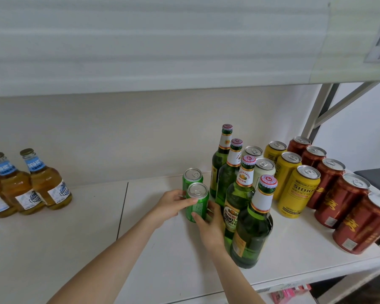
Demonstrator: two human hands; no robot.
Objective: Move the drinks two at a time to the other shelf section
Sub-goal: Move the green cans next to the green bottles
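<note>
Two green cans stand on the white shelf [162,249], just left of several green beer bottles [250,227]. The rear green can [192,175] stands free. My left hand [172,206] has its thumb across the front green can [199,206] just under the rim, with its fingers curling behind that can. My right hand [211,229] comes in from below. Its thumb rests on the can's lower body and its fingers wrap the can's right side, beside the nearest bottle. Both cans are upright on the shelf.
Yellow cans [298,191], red cans [342,200] and pale cans [264,167] crowd the right section. Amber bottles with blue labels [46,185] stand at the far left, beyond a seam [122,209] in the shelf. An upper shelf [140,80] hangs overhead, and a metal post [318,110] stands at back right.
</note>
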